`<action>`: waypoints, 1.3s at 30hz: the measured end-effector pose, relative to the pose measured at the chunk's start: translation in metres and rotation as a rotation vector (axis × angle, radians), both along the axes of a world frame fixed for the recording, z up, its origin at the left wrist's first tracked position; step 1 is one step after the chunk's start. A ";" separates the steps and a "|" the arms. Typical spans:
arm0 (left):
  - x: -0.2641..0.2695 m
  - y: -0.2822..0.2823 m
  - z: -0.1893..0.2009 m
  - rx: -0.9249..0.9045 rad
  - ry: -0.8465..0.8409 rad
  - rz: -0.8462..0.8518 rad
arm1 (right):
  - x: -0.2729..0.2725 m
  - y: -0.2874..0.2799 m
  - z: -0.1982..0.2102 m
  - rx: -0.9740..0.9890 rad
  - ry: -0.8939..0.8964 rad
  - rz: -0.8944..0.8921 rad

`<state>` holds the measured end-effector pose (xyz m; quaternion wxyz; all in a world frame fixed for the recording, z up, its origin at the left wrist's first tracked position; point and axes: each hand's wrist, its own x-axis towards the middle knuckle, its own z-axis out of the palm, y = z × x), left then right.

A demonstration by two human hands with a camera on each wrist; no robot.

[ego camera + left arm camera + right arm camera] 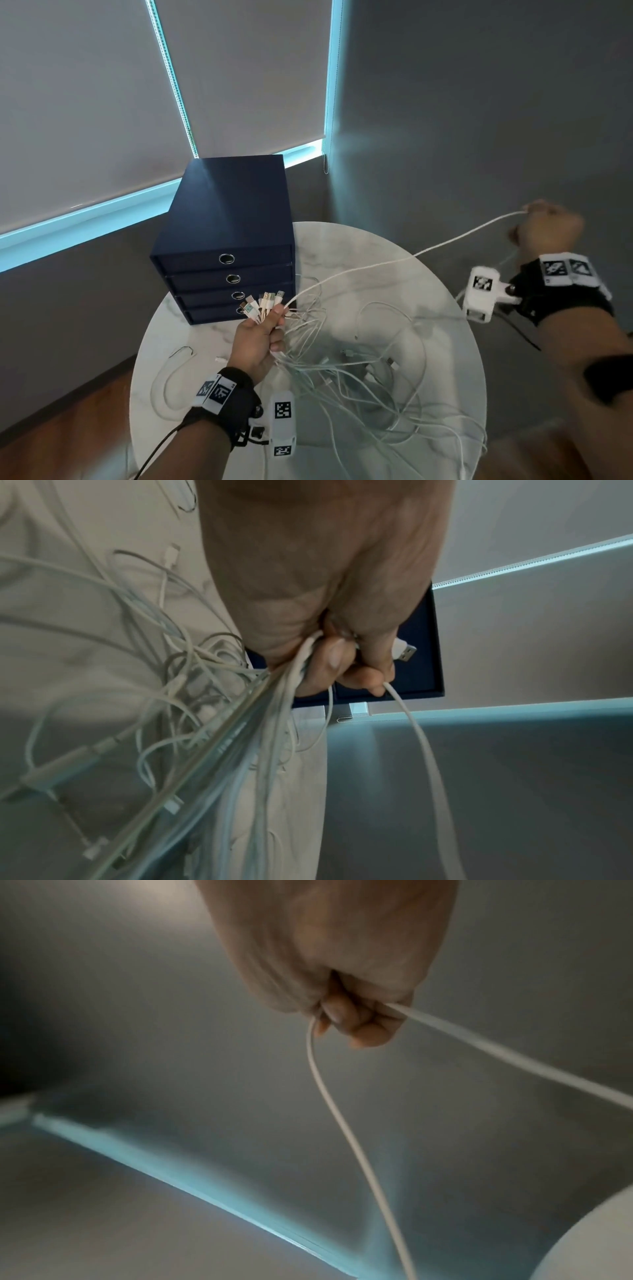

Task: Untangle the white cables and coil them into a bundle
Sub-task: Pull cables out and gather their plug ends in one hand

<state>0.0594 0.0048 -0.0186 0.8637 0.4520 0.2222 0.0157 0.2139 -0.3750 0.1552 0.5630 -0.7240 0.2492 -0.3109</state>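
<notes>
The step in hand is judged to be untangling: a single cable [404,258] is being drawn clear of the white cables [359,373]. The left hand [262,337] is closed in a fist around the gathered plug ends [263,303], which stand fanned above the fingers, in front of the dark blue drawer unit [226,246]. The right hand [544,229] is held out well to the right of the round marble table [455,342], its fingers curled around the single cable, which runs nearly taut between the two hands. A slack length hangs below the right fist in the right wrist view.

The rest of the cables trail from the left fist in loose, overlapping loops on the table. Coiling is not yet begun. The next move is judged to call for the drawn cable to be pulled fully free without the remaining loops being tightened into knots.
</notes>
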 end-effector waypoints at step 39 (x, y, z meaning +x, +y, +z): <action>-0.004 -0.022 0.004 0.210 0.061 -0.174 | -0.044 0.124 0.035 0.384 -0.061 0.890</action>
